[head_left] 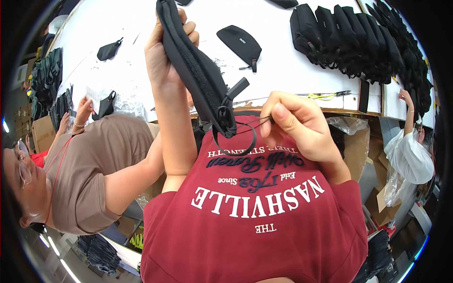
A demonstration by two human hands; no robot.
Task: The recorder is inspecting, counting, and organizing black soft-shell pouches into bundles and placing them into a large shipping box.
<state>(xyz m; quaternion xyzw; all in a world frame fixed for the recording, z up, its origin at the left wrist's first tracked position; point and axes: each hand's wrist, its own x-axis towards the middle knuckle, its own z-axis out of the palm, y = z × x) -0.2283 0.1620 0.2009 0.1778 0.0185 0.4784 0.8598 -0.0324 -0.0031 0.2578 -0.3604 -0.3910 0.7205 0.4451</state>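
The black pouch (194,65) is held up, tilted, above the red shirt (255,252), maybe so its thin cord (255,125) is easy to reach. The right hand (302,123) pinches that cord. The left hand (163,59) curls around the pouch's far end. Beyond, more pouches (342,37) crowd the white worktop (278,61), perhaps saving room.

Held pouch (193,63) between hands (302,126) — single pouch (239,45) on table (276,66) beyond, pouch row (347,37) right, co-worker (94,174) left.

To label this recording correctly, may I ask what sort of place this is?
Probably a pouch workshop or packing room: black fabric pouches lined up on a white worktable, with co-workers at both sides.
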